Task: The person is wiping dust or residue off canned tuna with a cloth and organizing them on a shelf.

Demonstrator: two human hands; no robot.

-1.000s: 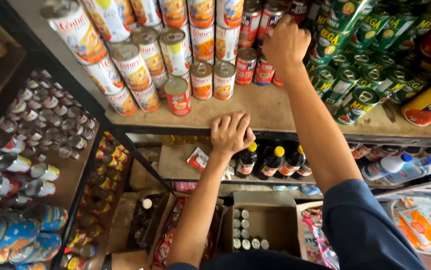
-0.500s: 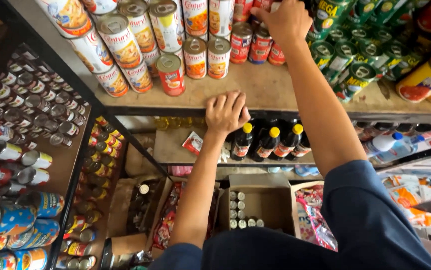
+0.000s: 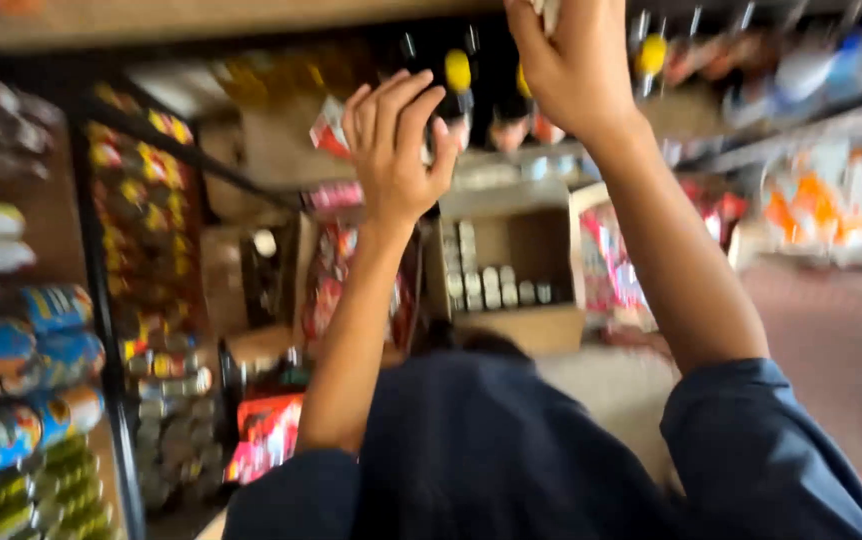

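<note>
Blurred blue-labelled cans (image 3: 21, 395) lie stacked at the far left, their labels unreadable. The left hand (image 3: 394, 150) is raised with fingers spread apart, its grip holding nothing, in front of smeared dark bottles with yellow caps (image 3: 459, 75). Below sits an open cardboard box (image 3: 511, 260). The right hand (image 3: 571, 65) reaches to the top edge, fingertips cut off, so I cannot tell its grip.

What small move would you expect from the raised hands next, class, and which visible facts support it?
Probably steadying the view first. The picture is motion-blurred. The right hand is raised at the top edge, seemingly closed on something cut off by the frame. The left hand is open, fingers spread, holding nothing, above the open cardboard box of small cans.
</note>
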